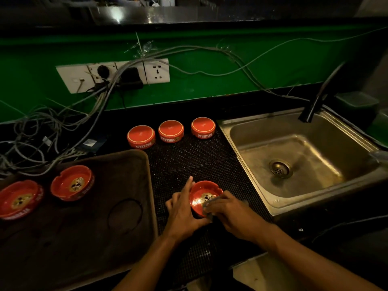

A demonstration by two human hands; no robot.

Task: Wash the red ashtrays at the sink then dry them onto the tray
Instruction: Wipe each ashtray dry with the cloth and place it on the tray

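Observation:
A red ashtray (pixel 203 194) stands upright on the black rubber mat (pixel 189 156) between the tray and the sink. My left hand (pixel 182 211) holds its left side, index finger stretched out along the rim. My right hand (pixel 228 211) presses a dark cloth (pixel 210 206) into the ashtray's right side. Three ashtrays lie upside down in a row at the mat's far edge (pixel 141 136), (pixel 171 130), (pixel 203 127). Two upright ashtrays (pixel 72 182), (pixel 20 199) sit on the dark tray (pixel 130 164) at the left.
The steel sink (pixel 294 164) with a drain is at the right, a dark tap (pixel 315 106) at its far corner. Tangled cables (pixel 52 131) and a white socket strip (pixel 113 74) lie behind the tray against the green wall.

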